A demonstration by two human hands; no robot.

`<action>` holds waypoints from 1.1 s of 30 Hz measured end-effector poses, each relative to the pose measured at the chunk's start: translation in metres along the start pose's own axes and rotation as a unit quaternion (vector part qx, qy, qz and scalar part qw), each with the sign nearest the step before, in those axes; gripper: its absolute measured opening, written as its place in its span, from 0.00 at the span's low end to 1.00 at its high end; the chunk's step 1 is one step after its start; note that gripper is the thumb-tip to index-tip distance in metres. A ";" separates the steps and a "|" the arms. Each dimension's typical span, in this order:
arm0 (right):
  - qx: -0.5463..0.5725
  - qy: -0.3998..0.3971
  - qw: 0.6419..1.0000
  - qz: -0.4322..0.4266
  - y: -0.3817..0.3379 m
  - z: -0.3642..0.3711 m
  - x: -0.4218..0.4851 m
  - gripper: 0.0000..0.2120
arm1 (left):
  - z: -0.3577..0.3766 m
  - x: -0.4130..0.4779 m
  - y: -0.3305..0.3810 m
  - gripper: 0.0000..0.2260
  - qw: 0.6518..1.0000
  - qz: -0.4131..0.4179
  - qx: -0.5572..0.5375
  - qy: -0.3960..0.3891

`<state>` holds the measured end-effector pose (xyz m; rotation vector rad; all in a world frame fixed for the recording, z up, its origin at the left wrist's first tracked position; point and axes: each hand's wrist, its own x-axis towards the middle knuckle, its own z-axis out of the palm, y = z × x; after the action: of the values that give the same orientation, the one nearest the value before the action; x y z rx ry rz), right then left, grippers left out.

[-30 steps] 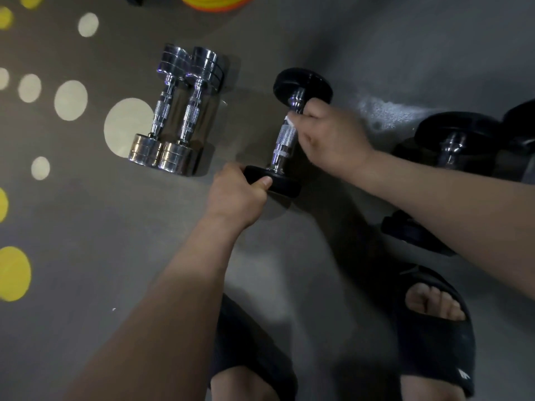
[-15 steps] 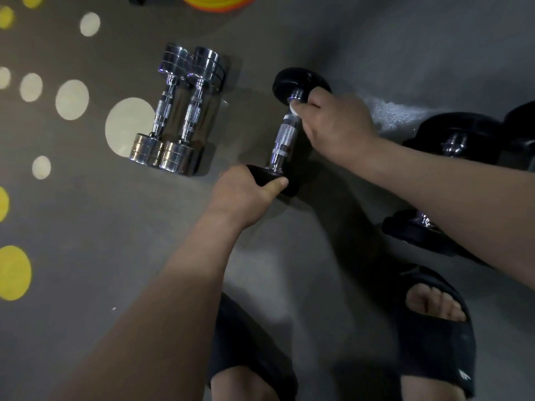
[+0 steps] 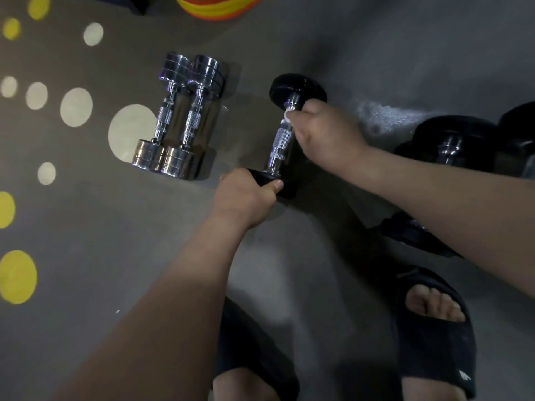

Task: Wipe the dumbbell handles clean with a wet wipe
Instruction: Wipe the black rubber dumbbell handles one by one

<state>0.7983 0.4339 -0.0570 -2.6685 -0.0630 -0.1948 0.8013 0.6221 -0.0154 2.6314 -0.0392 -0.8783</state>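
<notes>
Black dumbbell (image 3: 289, 86) is mid-wipe, I judge: left hand (image 3: 246, 198) grips its near head, right hand (image 3: 327, 137) pinches the wet wipe (image 3: 288, 113) at its handle's far end; chrome pair (image 3: 185, 117) beside it unconfirmed.

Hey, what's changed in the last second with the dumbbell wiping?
The right hand, pinching the wet wipe, slid up the black dumbbell's handle toward its far head. The left hand kept gripping the near head; the chrome dumbbells stayed put.

R hand (image 3: 324, 134) holds wipe (image 3: 288, 114) on dumbbell (image 3: 280, 141).
</notes>
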 end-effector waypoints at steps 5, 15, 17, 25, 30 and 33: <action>0.063 -0.036 0.989 -0.128 -0.014 0.002 -0.025 0.10 | -0.003 0.004 -0.001 0.18 1.000 -0.010 -0.001 -0.002; 0.080 -0.037 0.981 -0.174 -0.009 -0.003 -0.018 0.08 | -0.003 0.001 -0.001 0.18 1.000 -0.009 -0.007 0.004; 0.066 -0.034 0.984 -0.164 -0.001 -0.005 -0.007 0.09 | -0.006 0.000 -0.001 0.18 1.000 -0.010 -0.009 0.003; 0.110 -0.033 0.986 -0.120 -0.014 0.009 -0.025 0.11 | -0.009 -0.002 -0.001 0.19 1.000 -0.007 -0.011 -0.004; 0.124 0.002 0.989 -0.077 -0.003 0.008 -0.015 0.12 | -0.010 -0.004 0.001 0.18 1.000 -0.004 -0.014 -0.002; 0.109 -0.022 0.986 -0.121 -0.012 0.011 -0.024 0.13 | -0.010 -0.005 0.001 0.18 1.000 -0.004 -0.015 -0.003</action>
<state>0.7751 0.4490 -0.0651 -2.4403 -0.4008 -0.1945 0.8035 0.6251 -0.0048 2.6036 -0.0169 -0.8838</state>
